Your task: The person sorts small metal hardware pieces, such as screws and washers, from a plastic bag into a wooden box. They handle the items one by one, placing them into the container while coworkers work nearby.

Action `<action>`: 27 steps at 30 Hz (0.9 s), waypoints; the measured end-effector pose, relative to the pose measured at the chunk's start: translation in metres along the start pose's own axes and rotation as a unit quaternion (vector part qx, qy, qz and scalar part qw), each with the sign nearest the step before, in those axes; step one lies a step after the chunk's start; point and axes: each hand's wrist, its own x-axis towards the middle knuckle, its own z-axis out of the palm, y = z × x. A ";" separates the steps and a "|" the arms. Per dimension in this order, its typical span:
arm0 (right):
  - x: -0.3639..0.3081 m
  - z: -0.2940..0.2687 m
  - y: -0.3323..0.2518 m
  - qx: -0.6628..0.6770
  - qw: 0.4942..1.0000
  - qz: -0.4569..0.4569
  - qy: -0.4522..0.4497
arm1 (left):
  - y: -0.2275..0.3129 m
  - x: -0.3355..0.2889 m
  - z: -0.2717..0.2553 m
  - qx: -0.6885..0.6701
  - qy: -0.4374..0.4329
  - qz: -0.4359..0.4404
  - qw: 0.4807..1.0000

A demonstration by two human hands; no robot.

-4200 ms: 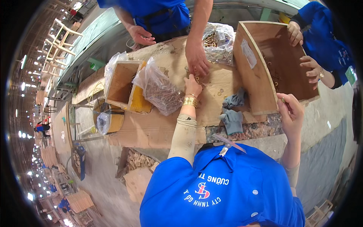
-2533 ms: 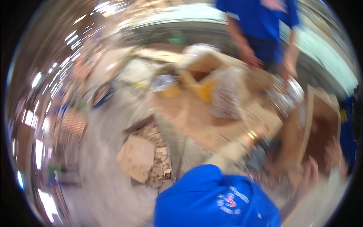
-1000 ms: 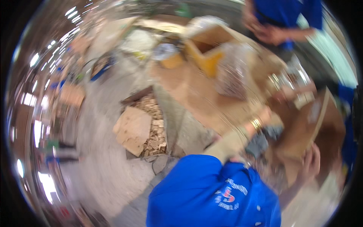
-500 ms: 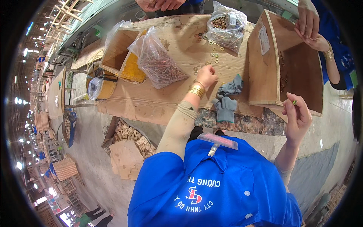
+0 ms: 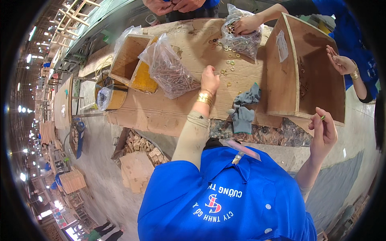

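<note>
My left hand (image 5: 210, 80) is over the cardboard-covered table, its fingers curled together; whether anything is in them is hidden. Just right of it lie loose brass-coloured washers (image 5: 229, 84). A clear plastic bag of screws (image 5: 172, 82) lies close to its left. My right hand (image 5: 324, 131) is raised in front of the large wooden box (image 5: 283, 72), pinching a small shiny green-yellow piece (image 5: 323, 118) between thumb and fingers. Grey work gloves (image 5: 242, 116) lie between my hands near the table's front edge.
Across the table, a co-worker's hand (image 5: 246, 25) reaches into another bag of screws (image 5: 244, 46); the other hand (image 5: 341, 62) is open over the large box, where a few screws lie. Another person's hands (image 5: 175, 5) show at the far edge. A smaller wooden box (image 5: 128, 58) stands left.
My left hand has drawn left, away from the washers, toward the screw bag. The co-worker's one hand has moved from above the box into the far bag. My right hand keeps its pinch.
</note>
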 end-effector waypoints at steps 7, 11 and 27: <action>-0.004 -0.004 0.006 -0.009 1.000 0.002 0.003 | -0.005 0.021 -0.006 0.055 -0.119 0.014 0.991; -0.005 -0.003 0.005 -0.014 1.000 0.008 0.002 | -0.004 0.027 -0.003 -0.101 -0.132 -0.057 0.985; -0.013 -0.010 0.000 -0.036 0.999 0.032 -0.003 | 0.003 0.026 -0.007 -0.278 -0.141 -0.149 0.939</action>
